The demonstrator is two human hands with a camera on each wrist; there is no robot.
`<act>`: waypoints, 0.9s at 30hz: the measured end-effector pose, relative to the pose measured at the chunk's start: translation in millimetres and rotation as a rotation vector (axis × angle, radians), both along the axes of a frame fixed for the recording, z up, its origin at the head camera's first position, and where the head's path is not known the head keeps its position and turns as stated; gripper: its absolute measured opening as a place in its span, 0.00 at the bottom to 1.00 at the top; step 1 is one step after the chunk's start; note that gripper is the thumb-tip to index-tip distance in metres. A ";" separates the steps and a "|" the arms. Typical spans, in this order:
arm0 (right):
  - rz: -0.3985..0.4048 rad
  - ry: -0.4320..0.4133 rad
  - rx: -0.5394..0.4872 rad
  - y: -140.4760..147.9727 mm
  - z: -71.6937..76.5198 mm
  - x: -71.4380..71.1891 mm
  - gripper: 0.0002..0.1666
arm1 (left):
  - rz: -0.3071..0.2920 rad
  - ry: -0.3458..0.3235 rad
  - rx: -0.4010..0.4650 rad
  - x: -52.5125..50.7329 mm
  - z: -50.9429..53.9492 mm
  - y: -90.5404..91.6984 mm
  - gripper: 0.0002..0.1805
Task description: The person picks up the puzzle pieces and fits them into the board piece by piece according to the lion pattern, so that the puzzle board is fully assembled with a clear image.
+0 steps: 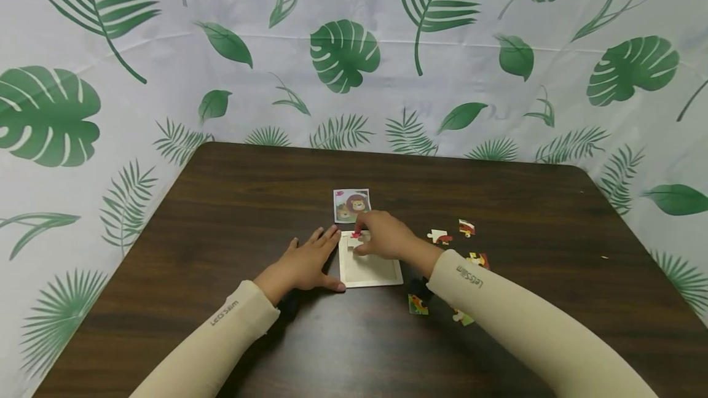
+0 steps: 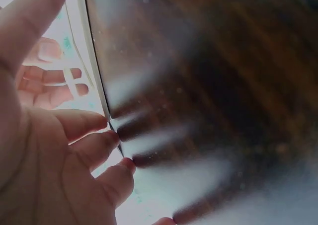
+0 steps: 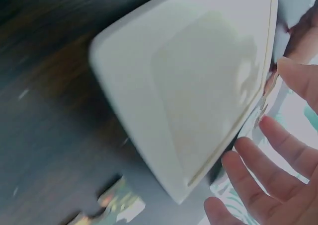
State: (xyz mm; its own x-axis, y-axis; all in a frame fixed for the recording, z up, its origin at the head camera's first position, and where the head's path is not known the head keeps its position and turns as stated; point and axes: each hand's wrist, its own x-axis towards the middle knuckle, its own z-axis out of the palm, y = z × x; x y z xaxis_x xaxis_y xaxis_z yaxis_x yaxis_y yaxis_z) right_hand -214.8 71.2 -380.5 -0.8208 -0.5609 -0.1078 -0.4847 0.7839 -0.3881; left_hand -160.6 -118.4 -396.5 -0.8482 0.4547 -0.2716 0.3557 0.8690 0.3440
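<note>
In the head view my right hand [image 1: 387, 236] pinches a white jigsaw piece with a pink patch [image 1: 352, 242] between thumb and fingers. The piece is over the upper left corner of a pale, shallow puzzle tray [image 1: 372, 272]. My left hand [image 1: 303, 265] lies flat on the table with its fingers spread, thumb and fingertips at the tray's left edge. From the right wrist, the piece [image 3: 266, 105] appears edge-on beyond the tray [image 3: 124, 76], held by my right hand [image 3: 276, 185]. The left wrist view shows my left hand [image 2: 64, 160] with straight fingers along the tray's side.
A small picture card with a lion [image 1: 341, 209] lies just behind the tray. Several loose jigsaw pieces are scattered to the right, such as a white and red one [image 1: 439, 237] and a green one [image 1: 417, 304]. My right forearm partly covers some. A leaf-patterned cloth [image 1: 354, 109] hangs behind the dark table [image 1: 265, 183].
</note>
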 end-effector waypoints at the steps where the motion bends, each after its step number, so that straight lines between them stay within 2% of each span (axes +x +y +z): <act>1: 0.001 0.001 0.003 -2.2 -0.5 0.5 0.18 | -0.001 -0.001 0.000 -0.1 -0.7 0.1 0.57; 8: -0.025 0.004 0.041 -7.6 -4.8 3.5 0.18 | -0.004 -0.005 -0.010 -0.5 -5.1 1.9 0.57; 17: -0.048 0.047 0.072 -8.7 -11.2 2.5 0.19 | -0.001 -0.018 -0.019 0.8 -1.8 2.4 0.57; 27: -0.058 0.047 0.067 -10.0 -11.9 2.9 0.20 | 0.009 -0.022 -0.012 -1.0 -2.8 -0.9 0.57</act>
State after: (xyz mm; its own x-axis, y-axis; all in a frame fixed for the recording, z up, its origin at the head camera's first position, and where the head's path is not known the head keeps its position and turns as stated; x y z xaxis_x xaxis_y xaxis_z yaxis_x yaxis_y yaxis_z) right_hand -211.9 61.2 -392.4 -0.8567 -0.5052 -0.1042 -0.4541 0.8345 -0.3121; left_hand -161.6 -119.4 -399.3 -0.8459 0.4440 -0.2955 0.3408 0.8761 0.3410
